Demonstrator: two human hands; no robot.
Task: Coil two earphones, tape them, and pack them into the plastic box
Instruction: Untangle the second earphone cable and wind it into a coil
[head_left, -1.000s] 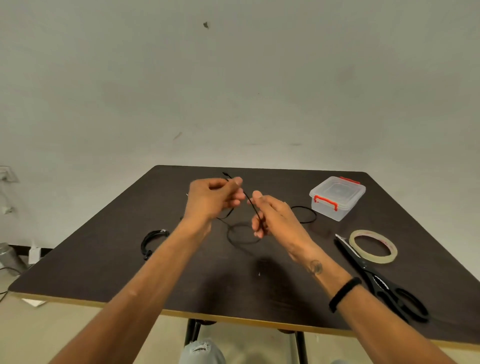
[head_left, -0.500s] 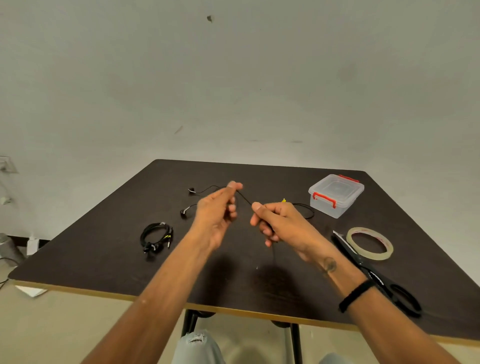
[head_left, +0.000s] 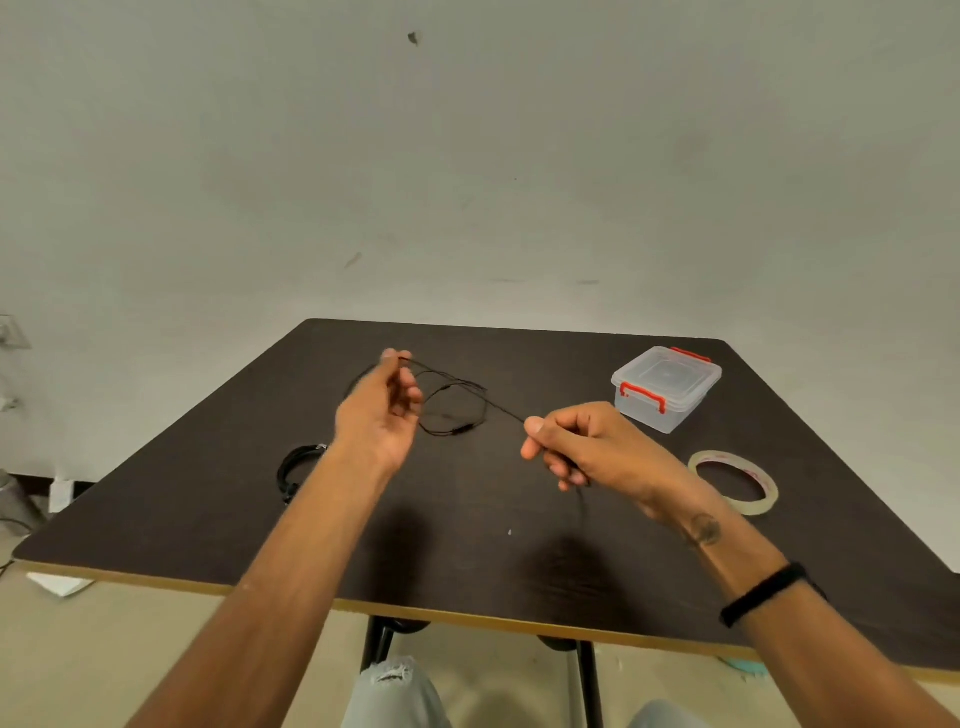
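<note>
A thin black earphone cable (head_left: 470, 395) stretches between my two hands above the dark table (head_left: 467, 545). My left hand (head_left: 382, 410) pinches one part of it at its fingertips, with loose loops hanging behind. My right hand (head_left: 582, 441) grips the cable further right, and a short tail hangs below its fingers. A second black earphone (head_left: 296, 467) lies coiled on the table left of my left forearm. The clear plastic box (head_left: 667, 387) with red latches stands lid-on at the back right. A roll of clear tape (head_left: 735, 480) lies flat on the table to the right of my right hand.
The table's front edge runs just below my forearms, and a pale wall rises behind the table. Scissors seen earlier are hidden behind my right forearm. My knees show below the table edge.
My hands have drawn apart, pulling the cable taut between them. The left hand has risen and moved left; the right has moved right and nearer. Loose loops now hang behind.
</note>
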